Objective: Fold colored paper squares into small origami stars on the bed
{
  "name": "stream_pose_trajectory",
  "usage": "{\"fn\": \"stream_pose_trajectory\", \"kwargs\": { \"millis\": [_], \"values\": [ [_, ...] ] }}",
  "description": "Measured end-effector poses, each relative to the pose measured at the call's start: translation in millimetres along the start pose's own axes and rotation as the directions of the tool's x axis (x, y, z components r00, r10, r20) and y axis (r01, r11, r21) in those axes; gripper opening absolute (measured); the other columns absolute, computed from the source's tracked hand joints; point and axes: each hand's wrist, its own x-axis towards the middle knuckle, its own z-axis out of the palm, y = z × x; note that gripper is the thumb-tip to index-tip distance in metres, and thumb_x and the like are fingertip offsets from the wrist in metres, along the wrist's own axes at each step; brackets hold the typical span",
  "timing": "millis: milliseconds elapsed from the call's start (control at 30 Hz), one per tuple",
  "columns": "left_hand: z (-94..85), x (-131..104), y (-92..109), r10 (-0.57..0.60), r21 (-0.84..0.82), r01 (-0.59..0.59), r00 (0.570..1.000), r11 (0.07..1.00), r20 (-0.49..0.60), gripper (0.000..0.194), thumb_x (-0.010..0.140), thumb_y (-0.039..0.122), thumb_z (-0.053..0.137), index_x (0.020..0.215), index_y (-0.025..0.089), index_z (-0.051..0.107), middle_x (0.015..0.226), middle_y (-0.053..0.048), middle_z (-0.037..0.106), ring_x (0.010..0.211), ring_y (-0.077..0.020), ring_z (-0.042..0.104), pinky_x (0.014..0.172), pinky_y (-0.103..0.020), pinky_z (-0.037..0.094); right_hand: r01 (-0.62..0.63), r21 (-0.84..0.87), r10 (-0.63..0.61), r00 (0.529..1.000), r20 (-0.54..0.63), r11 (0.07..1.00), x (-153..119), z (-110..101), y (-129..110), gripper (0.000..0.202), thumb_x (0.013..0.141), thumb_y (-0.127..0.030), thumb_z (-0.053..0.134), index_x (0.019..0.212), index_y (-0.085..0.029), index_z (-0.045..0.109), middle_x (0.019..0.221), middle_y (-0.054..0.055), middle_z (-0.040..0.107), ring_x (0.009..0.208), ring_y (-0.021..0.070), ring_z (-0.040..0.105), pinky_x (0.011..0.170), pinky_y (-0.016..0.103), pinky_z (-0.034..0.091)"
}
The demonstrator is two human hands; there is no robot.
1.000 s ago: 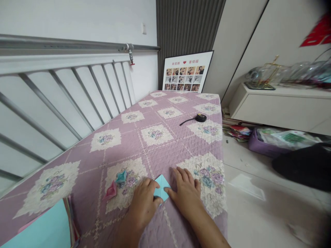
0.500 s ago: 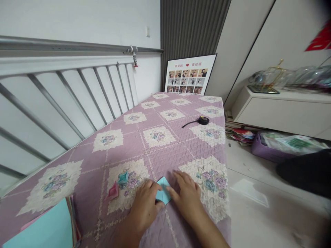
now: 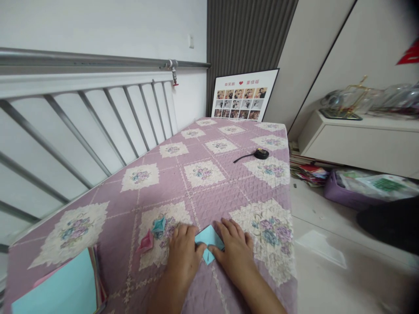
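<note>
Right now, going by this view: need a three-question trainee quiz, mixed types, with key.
1. True or false: the left hand and right hand both touch the folded blue paper.

2. Which of these lies closest to the left hand?
a) black tape measure
b) pink folded paper
c) purple basket

3. Fill in the colour: the top of the paper stack is light ____.

Key: 1. True. 2. b. 3. Blue.
</note>
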Motion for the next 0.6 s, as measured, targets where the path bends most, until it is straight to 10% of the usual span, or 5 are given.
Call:
{"fn": "stream_pose_trajectory", "kwargs": {
  "millis": [600],
  "values": [
    [2.3, 2.4, 0.2, -0.005, -0.115, 0.006, 1.000, 0.993, 0.012, 0.012, 0.074, 0.016, 0.059, 0.083, 0.021, 0.053, 0.088, -0.002, 0.060, 0.091, -0.0212, 0.052, 0.080, -0.031, 0.031, -0.014, 0.038, 0.012, 0.999, 0.047, 0.999, -1.0, -2.2, -0.1, 0.052, 0.076, -0.030, 0.060, 0.127, -0.029, 0.053, 0.147, 0.005, 0.038, 0.137, 0.0297, 0.024, 0.106, 0.057, 0.016]
  ]
}}
